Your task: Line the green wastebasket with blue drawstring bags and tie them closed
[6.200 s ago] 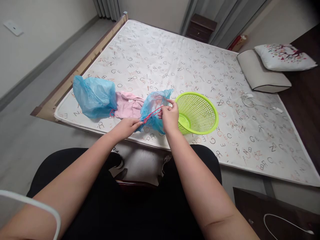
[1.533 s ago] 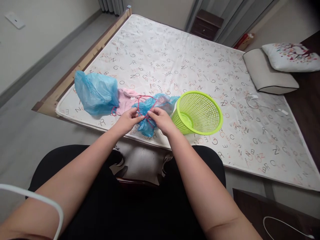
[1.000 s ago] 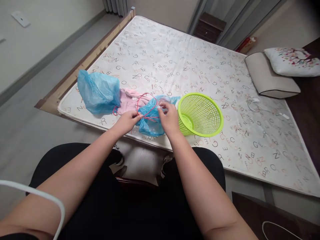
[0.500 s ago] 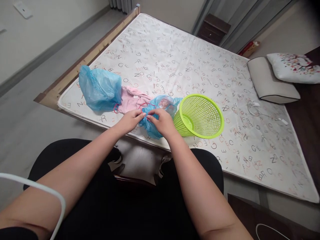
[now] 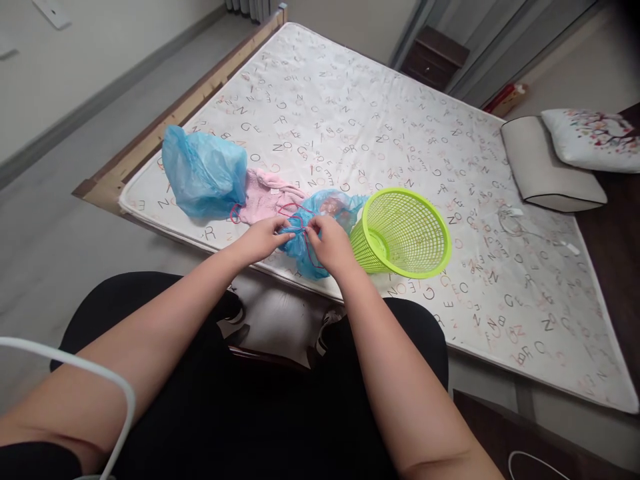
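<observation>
My left hand [image 5: 260, 239] and my right hand [image 5: 331, 245] meet low on the mattress, with their fingertips pinching a thin red cord [image 5: 300, 223]. The cord loops over a crumpled blue plastic bag [image 5: 305, 257], which lies under and between my hands. Behind them is a pink cloth [image 5: 267, 197]. A second blue plastic bag [image 5: 203, 175], puffed up, sits left of the cloth, and a red cord end [image 5: 234, 213] shows at its base. A lime-green plastic mesh basket [image 5: 405, 233] lies on its side just right of my right hand.
All this lies on a bare white mattress [image 5: 380, 127] with letter print, on a wooden bed frame [image 5: 215, 83]. A white cable [image 5: 510, 220] lies at its right. A pillow [image 5: 595, 140] and a bolster [image 5: 553, 173] sit at the far right. Beyond stands a small dark cabinet [image 5: 434, 59].
My hands have drawn slightly apart, and the red cord now shows as a loop over the blue bag. The whole view has drifted slightly as my head moved.
</observation>
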Motion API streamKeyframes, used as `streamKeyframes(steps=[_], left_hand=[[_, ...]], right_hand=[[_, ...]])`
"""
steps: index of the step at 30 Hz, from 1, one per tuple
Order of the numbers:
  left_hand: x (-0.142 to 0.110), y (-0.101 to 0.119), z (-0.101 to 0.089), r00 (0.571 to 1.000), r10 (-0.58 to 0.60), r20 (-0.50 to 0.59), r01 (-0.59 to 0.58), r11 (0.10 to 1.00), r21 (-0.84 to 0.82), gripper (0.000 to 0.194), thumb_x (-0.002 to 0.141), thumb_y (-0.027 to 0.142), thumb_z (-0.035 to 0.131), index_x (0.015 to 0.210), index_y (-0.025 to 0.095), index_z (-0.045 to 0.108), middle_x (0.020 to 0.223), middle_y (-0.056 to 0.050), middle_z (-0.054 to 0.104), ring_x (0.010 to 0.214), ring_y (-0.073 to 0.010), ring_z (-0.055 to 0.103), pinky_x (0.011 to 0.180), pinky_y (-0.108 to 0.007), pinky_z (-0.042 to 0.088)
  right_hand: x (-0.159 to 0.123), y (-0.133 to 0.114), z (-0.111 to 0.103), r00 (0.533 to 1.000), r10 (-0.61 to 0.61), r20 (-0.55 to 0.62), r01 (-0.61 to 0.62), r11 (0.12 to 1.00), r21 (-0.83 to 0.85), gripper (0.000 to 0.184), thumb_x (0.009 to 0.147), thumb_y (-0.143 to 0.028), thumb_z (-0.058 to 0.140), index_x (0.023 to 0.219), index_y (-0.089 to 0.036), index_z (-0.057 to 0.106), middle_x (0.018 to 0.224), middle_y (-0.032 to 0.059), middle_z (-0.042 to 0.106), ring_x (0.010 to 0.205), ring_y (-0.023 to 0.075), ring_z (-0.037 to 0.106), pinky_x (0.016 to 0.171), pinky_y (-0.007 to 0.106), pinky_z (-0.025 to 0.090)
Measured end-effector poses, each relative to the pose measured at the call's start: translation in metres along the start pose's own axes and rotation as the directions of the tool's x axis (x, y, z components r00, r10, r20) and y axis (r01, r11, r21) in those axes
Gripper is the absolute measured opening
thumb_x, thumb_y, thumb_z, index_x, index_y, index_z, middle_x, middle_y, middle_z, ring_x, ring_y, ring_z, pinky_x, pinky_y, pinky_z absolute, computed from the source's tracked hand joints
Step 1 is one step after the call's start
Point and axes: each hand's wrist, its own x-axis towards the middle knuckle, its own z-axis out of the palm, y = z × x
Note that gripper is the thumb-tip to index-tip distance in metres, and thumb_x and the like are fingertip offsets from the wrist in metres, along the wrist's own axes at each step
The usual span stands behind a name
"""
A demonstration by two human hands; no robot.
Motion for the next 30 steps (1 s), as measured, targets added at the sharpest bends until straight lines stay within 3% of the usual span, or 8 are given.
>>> streamKeyframes(steps=[4, 10, 13, 15, 18, 22, 26, 30], left_hand=[[0.001, -0.005, 0.000, 0.997, -0.010, -0.082, 0.015, 0.998, 0.067, 0.032, 0.088, 0.038, 0.061, 0.114, 0.023, 0.072, 0.076, -0.001, 0.065, 0.070, -0.0198, 0.058, 0.070, -0.030, 0.044], [0.004, -0.022, -0.012, 0.984, -0.064, -0.165, 0.108, 0.955, 0.276, 0.025, 0.087, 0.021, 0.051, 0.095, 0.021, 0.075, 0.090, -0.011, 0.073, 0.089, -0.0299, 0.066, 0.084, -0.039, 0.048], [0.003, -0.021, -0.017, 0.967, 0.028, -0.252, 0.055, 0.947, 0.317, 0.031, 0.079, 0.012, 0.050, 0.097, 0.019, 0.074, 0.108, -0.016, 0.073, 0.110, -0.0334, 0.063, 0.101, -0.044, 0.045], [0.001, -0.011, -0.016, 0.950, 0.136, -0.283, -0.046, 0.952, 0.302, 0.038, 0.079, 0.011, 0.050, 0.110, 0.018, 0.072, 0.124, -0.015, 0.069, 0.123, -0.0316, 0.058, 0.110, -0.043, 0.041], [-0.004, 0.006, -0.008, 0.960, 0.227, -0.161, -0.193, 0.960, 0.204, 0.051, 0.085, 0.023, 0.057, 0.135, 0.020, 0.060, 0.131, -0.011, 0.067, 0.122, -0.0265, 0.060, 0.108, -0.039, 0.043], [-0.007, 0.009, -0.001, 0.991, 0.125, 0.038, -0.129, 0.977, 0.168, 0.043, 0.087, 0.040, 0.063, 0.128, 0.025, 0.066, 0.088, -0.002, 0.072, 0.079, -0.0227, 0.068, 0.080, -0.033, 0.050], [-0.005, -0.008, -0.008, 0.980, -0.099, 0.170, 0.054, 0.967, 0.250, 0.019, 0.086, 0.041, 0.061, 0.086, 0.025, 0.072, 0.060, 0.000, 0.065, 0.047, -0.0193, 0.057, 0.058, -0.031, 0.039], [-0.003, -0.020, -0.013, 0.934, -0.249, 0.254, 0.140, 0.914, 0.381, 0.016, 0.080, 0.038, 0.062, 0.076, 0.026, 0.071, 0.058, -0.001, 0.066, 0.047, -0.0204, 0.057, 0.057, -0.031, 0.037]], right_hand=[[-0.001, 0.002, 0.001, 0.996, 0.014, -0.091, -0.017, 0.999, -0.032, 0.012, 0.097, -0.028, 0.052, 0.094, -0.022, 0.062, 0.106, 0.0101, 0.061, 0.100, 0.0255, 0.056, 0.089, 0.039, 0.045], [0.010, 0.019, -0.009, 0.910, 0.232, -0.342, -0.173, 0.966, 0.194, 0.010, 0.093, -0.029, 0.050, 0.088, -0.023, 0.056, 0.098, 0.0076, 0.060, 0.095, 0.0228, 0.057, 0.093, 0.041, 0.048], [0.016, 0.026, -0.009, 0.832, 0.472, -0.292, -0.293, 0.821, 0.490, 0.010, 0.093, -0.033, 0.048, 0.092, -0.024, 0.052, 0.094, 0.0040, 0.060, 0.087, 0.0195, 0.060, 0.082, 0.037, 0.053], [0.017, 0.025, -0.007, 0.831, 0.530, -0.170, -0.308, 0.693, 0.651, 0.012, 0.091, -0.036, 0.049, 0.095, -0.025, 0.049, 0.094, 0.0020, 0.059, 0.083, 0.0174, 0.061, 0.072, 0.033, 0.055], [0.014, 0.015, -0.002, 0.913, 0.407, -0.008, -0.270, 0.619, 0.738, 0.020, 0.087, -0.042, 0.058, 0.093, -0.024, 0.050, 0.092, 0.0003, 0.060, 0.079, 0.0149, 0.061, 0.069, 0.031, 0.056], [0.012, 0.007, -0.004, 0.959, 0.284, 0.001, -0.194, 0.651, 0.734, 0.029, 0.086, -0.051, 0.060, 0.093, -0.025, 0.050, 0.093, 0.0010, 0.060, 0.081, 0.0156, 0.062, 0.071, 0.032, 0.057], [0.016, 0.021, -0.013, 0.876, 0.438, -0.202, -0.140, 0.632, 0.762, 0.028, 0.092, -0.054, 0.049, 0.100, -0.028, 0.044, 0.096, 0.0029, 0.060, 0.084, 0.0174, 0.065, 0.073, 0.035, 0.060], [0.016, 0.034, -0.014, 0.808, 0.526, -0.266, -0.154, 0.624, 0.766, 0.030, 0.094, -0.056, 0.042, 0.106, -0.029, 0.041, 0.100, 0.0044, 0.060, 0.078, 0.0170, 0.064, 0.066, 0.034, 0.059]])
